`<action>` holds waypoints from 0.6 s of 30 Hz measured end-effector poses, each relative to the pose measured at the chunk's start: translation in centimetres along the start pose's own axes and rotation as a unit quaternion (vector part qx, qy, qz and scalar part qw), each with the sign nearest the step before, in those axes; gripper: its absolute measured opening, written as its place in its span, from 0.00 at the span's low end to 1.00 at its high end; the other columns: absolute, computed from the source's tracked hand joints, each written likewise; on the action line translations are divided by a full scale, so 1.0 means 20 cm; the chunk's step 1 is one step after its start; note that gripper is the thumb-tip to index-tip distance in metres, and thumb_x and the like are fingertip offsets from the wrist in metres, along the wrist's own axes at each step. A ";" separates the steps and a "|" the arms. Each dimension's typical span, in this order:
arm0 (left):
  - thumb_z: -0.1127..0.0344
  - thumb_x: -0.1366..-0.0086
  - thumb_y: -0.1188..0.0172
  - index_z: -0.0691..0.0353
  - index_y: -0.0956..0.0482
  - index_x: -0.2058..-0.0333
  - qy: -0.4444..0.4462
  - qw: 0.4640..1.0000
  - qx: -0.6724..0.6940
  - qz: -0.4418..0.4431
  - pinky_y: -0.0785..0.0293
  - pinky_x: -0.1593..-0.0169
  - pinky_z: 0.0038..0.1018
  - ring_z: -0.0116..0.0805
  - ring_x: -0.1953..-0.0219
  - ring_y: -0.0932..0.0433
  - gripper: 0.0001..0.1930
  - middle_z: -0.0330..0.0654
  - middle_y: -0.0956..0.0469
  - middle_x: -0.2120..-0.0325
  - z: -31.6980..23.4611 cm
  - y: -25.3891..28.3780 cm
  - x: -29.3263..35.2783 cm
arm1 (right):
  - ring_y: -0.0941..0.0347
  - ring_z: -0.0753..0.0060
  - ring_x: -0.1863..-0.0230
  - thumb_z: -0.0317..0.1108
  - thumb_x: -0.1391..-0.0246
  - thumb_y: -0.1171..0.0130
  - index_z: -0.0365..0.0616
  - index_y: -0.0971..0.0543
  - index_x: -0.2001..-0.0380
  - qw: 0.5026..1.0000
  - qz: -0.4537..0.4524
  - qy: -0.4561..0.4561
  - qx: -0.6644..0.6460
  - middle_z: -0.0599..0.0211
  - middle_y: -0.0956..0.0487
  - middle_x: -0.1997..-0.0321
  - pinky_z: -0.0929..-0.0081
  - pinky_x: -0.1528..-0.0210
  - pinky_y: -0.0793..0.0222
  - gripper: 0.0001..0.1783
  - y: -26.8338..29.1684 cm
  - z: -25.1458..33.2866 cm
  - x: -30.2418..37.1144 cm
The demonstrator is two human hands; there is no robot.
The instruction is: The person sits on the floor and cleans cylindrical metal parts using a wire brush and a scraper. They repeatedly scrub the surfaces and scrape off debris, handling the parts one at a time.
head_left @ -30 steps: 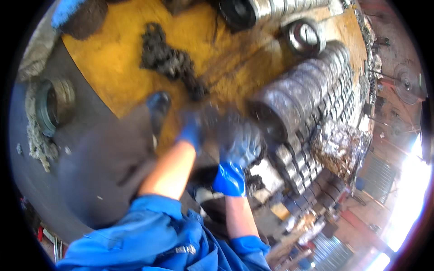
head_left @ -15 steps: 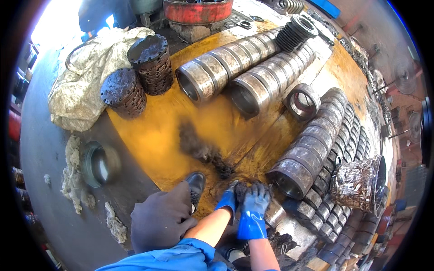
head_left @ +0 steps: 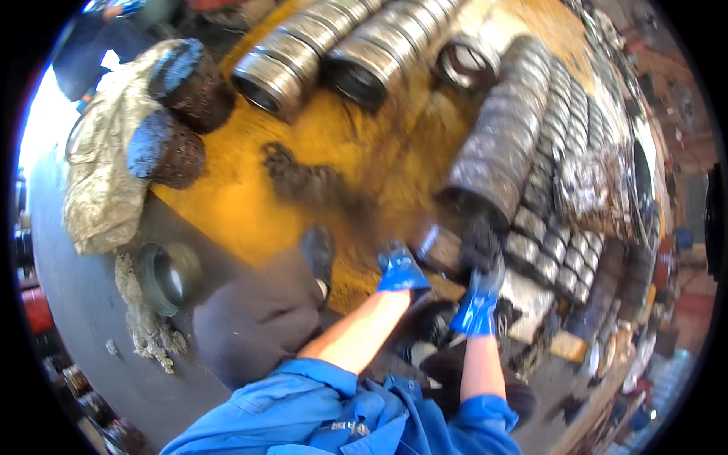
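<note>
My right hand (head_left: pixel 485 284), in a blue rubber glove, is closed on a dark, dirty rag (head_left: pixel 479 246) by the open end of a row of metal rings. To its left, my left hand (head_left: pixel 400 267), gloved alike, is at the near end of a short metal cylinder (head_left: pixel 441 250). Motion smears its fingers, so I cannot tell whether they grip the cylinder. The cylinder lies tilted between my two hands. More dark, fluffy waste (head_left: pixel 303 178) rests on the yellow, oil-stained surface ahead.
Rows of steel rings (head_left: pixel 280 61) lie at the back, with a darker row (head_left: pixel 497 136) at right. Beside it stand stacked small rings (head_left: pixel 557 254) and a wire basket (head_left: pixel 595 189). Left are dark round stacks (head_left: pixel 171 148), a pale sack (head_left: pixel 106 152) and a glassy bowl (head_left: pixel 171 277).
My hands have moved apart; the right one went right with the dark rag. The left has come off the rag to the cylinder. The view has shifted, and the rings appear higher.
</note>
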State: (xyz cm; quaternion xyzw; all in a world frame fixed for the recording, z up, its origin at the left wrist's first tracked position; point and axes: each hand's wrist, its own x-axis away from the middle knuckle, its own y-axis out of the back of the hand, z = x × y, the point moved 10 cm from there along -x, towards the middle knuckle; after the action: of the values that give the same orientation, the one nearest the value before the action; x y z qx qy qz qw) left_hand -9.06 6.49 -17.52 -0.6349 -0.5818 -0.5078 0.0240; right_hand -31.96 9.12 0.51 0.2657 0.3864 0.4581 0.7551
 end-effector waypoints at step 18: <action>0.63 0.21 0.52 0.63 0.32 0.37 0.002 0.835 0.550 -0.004 0.23 0.50 0.23 0.28 0.55 0.22 0.19 0.45 0.23 0.53 -0.38 0.12 0.15 | 0.21 0.42 0.44 0.30 0.49 0.39 0.39 0.17 0.50 0.900 0.018 -0.338 -0.275 0.49 0.17 0.47 0.55 0.38 0.28 0.21 -0.13 -0.64 0.27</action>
State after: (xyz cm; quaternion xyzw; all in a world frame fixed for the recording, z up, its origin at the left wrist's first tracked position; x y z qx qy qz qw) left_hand -12.61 3.17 -10.50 -0.5140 -0.7676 -0.1050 0.3682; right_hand -39.68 13.42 -10.47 0.1932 -0.0384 0.4423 0.8750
